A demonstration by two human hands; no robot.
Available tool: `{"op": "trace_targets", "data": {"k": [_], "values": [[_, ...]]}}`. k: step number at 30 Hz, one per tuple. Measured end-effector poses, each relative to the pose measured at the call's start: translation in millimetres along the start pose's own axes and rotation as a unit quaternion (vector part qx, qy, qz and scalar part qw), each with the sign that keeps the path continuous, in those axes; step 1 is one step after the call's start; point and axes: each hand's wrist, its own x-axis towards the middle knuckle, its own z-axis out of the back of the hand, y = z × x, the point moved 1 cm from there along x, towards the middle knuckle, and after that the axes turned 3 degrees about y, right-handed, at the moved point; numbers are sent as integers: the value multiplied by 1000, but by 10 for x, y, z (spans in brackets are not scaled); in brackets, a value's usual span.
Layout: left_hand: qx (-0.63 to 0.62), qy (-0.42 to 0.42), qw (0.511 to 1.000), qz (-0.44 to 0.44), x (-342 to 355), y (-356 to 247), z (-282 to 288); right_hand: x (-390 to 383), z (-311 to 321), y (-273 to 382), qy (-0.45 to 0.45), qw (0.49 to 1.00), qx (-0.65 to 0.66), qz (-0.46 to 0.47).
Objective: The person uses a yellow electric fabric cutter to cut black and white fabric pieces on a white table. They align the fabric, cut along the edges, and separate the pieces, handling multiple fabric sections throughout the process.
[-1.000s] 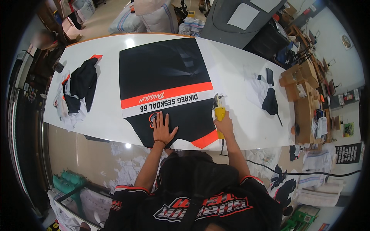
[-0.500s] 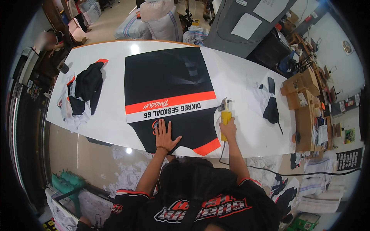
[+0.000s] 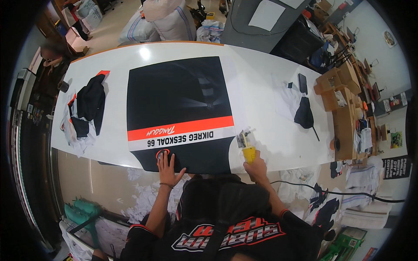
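Note:
A black fabric panel (image 3: 170, 95) with an orange band and a white band with lettering lies on the white table (image 3: 278, 145). Its near part reaches the table's front edge by my body. My left hand (image 3: 169, 171) rests on its near part with fingers spread, by a small round orange-rimmed emblem. In my right hand (image 3: 257, 167) is a yellow corded electric fabric cutter (image 3: 248, 155). The cutter's metal head (image 3: 243, 138) stands just off the panel's right edge, near the white band. I cannot tell whether the blade touches the cloth.
Black, white and orange cut pieces (image 3: 90, 100) lie in a heap at the left, near a dark cup (image 3: 63, 86). To the right are a phone (image 3: 302, 84) and a black cloth piece (image 3: 304, 115). A power cord (image 3: 331, 192) runs off rightward. Cardboard boxes (image 3: 339, 85) stand beyond the table's right end.
The panel has slid toward me, and its orange near corner no longer shows. My left hand has come nearer with it. My right hand has drawn the cutter back toward me.

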Motion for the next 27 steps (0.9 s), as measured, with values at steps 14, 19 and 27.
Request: {"op": "trace_targets", "data": {"k": [14, 19, 27], "values": [[-124, -171, 977, -4, -370, 192, 133, 244, 57, 253, 34, 999, -9, 4], [-100, -141, 979, 105, -899, 443, -107, 587, 87, 378, 7, 999, -29, 42], [-111, 45, 943, 309, -1727, 649, -618, 1484, 276, 867, -2, 997, -49, 53]]}}
